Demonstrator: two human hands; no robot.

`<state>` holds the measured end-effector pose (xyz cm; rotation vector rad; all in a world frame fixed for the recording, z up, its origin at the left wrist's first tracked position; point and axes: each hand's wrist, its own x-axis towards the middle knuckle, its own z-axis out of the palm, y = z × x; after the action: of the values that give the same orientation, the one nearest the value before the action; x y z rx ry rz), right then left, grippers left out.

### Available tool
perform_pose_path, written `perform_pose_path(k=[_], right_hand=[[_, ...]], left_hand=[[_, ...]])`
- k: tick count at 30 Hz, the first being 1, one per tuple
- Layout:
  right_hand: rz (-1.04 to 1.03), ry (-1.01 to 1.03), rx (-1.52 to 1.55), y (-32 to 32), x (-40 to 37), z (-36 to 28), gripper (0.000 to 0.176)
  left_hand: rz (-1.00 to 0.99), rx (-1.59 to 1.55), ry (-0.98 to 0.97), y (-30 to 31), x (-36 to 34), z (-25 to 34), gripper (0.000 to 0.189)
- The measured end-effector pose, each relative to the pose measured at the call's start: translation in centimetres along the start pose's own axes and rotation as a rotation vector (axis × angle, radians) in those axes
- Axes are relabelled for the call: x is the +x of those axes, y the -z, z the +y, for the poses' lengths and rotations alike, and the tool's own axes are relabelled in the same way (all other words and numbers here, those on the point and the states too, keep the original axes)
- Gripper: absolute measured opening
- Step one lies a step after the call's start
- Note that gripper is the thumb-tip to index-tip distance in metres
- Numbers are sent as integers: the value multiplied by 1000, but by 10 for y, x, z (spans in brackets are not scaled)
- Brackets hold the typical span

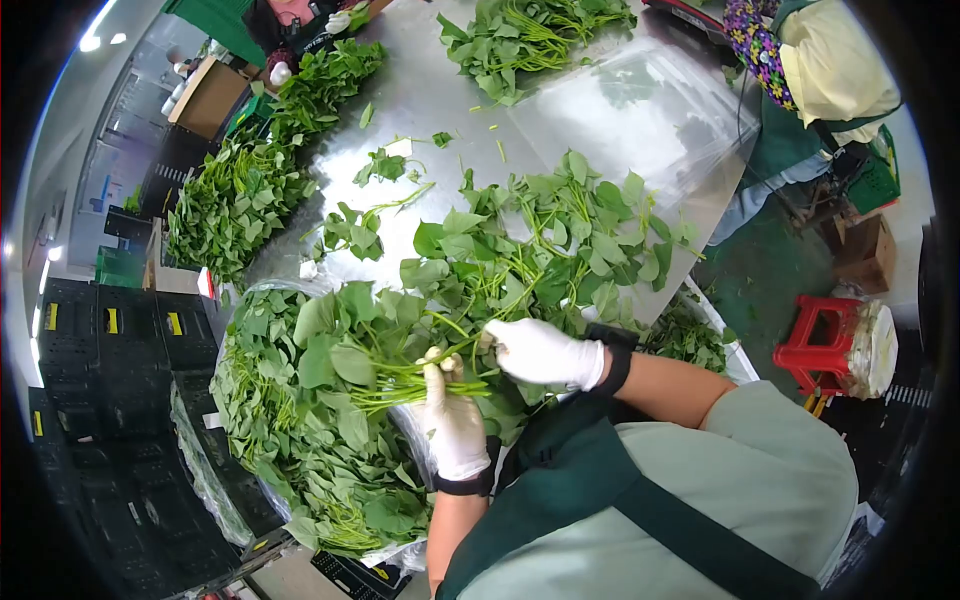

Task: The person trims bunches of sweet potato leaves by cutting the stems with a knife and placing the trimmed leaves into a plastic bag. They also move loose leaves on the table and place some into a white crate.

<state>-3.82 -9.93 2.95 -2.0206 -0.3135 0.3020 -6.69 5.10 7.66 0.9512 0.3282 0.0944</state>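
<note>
A bunch of sweet potato greens (385,385) is gripped in my gloved left hand (455,425), its leaves to the left and its cut stem ends to the right. Just right of it, my gloved right hand (548,355) has its fingertips pinched together on a leafy stem (455,328). Loose greens (570,240) lie spread on the metal table beyond my hands. Below and left of my left hand, a large heap of greens (330,470) fills a plastic-lined container.
A long pile of greens (245,195) runs along the metal table's (420,90) left edge. Clear plastic sheets (640,105) lie at the far right. Black crates (110,400) stand at left, a red stool (815,345) at right. Two other people work at the table's far side and right.
</note>
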Motion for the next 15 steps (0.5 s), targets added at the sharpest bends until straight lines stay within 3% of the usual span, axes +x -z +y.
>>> perform_pose_path(k=[1, 4, 6, 10, 12, 15], right_hand=[[-48, -95, 25, 5, -2, 7, 25], [71, -213, 40, 25, -11, 24, 21], [75, -213, 98, 33, -17, 10, 20], [70, 36, 319, 20, -14, -24, 24], [-22, -13, 270, 12, -7, -25, 21], [41, 30, 255, 8, -8, -21, 20]], left_hand=[[-1, -62, 19, 8, 1, -4, 17], [28, -112, 75, 21, 5, 1, 19], [2, -113, 66, 27, 7, 1, 19], [-82, -97, 93, 26, 5, -7, 22], [-52, -105, 133, 20, -1, -8, 21], [-100, -87, 122, 17, -7, -4, 19]])
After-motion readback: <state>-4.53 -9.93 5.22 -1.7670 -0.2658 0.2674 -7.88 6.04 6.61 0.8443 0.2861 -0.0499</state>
